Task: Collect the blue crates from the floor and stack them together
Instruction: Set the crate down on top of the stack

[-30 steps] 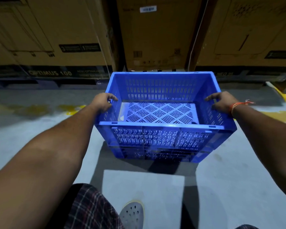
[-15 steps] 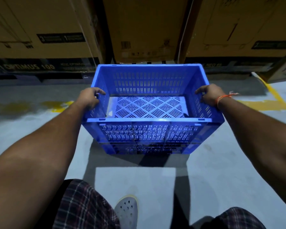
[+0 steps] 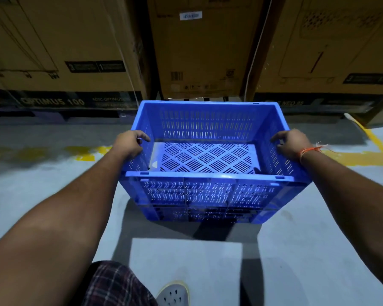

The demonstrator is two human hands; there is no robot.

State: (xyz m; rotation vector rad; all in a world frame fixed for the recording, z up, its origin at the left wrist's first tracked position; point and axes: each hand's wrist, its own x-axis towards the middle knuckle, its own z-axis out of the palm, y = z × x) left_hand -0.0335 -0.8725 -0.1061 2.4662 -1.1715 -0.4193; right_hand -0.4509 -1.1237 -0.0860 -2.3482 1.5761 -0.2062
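Blue crate [image 3: 210,191], carrying step: left hand [image 3: 128,143] and right hand [image 3: 293,144], fingers curled over side rims; next, locate the stack

Overall light: dim, cool-toned.
Brightest area: a pale lit rectangle is seen on the grey concrete floor [image 3: 186,261].
Shadows: a dark shadow is cast beneath the blue perforated plastic crate [image 3: 208,191].
Edges: straight lines are bowed by wide-angle distortion.
Sharpness: the brown cardboard boxes [image 3: 199,51] are rendered soft.
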